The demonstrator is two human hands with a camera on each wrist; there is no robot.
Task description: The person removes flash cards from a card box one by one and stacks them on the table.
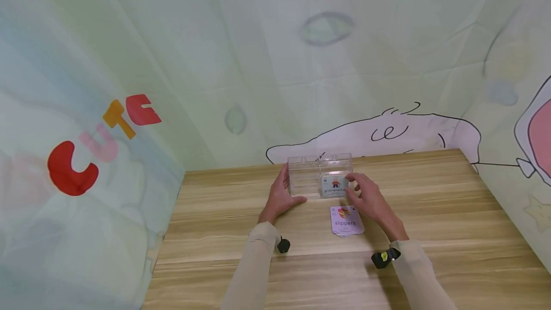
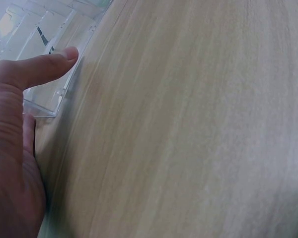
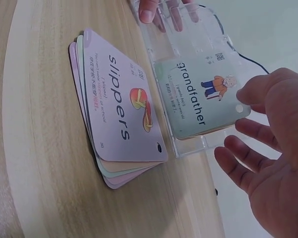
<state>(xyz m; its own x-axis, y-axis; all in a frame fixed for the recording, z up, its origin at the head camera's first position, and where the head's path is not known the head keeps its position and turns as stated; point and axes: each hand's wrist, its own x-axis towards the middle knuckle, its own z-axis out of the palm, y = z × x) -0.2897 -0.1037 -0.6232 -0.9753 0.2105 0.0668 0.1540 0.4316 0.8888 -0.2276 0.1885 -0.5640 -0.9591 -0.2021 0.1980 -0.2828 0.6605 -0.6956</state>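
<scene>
A clear plastic box (image 1: 304, 176) with two compartments stands near the back of the table. My left hand (image 1: 279, 198) holds its left side, the thumb (image 2: 49, 67) along the front edge. In the right compartment lies a pale green flash card (image 3: 203, 94) reading "grandfather", with another card's brownish edge showing under it. My right hand (image 1: 366, 197) pinches the punched corner of this card between thumb and forefinger, its other fingers (image 3: 241, 153) spread loosely. In front of the box lies a slightly fanned stack of cards (image 3: 121, 109), a lilac "slippers" card on top.
The wood-grain table (image 1: 215, 233) reaches back to a printed cloth backdrop (image 1: 258, 61), close behind the box. More printed cloth hangs along the left and right sides. Each wrist carries a small black camera, such as the right wrist camera (image 1: 380, 259).
</scene>
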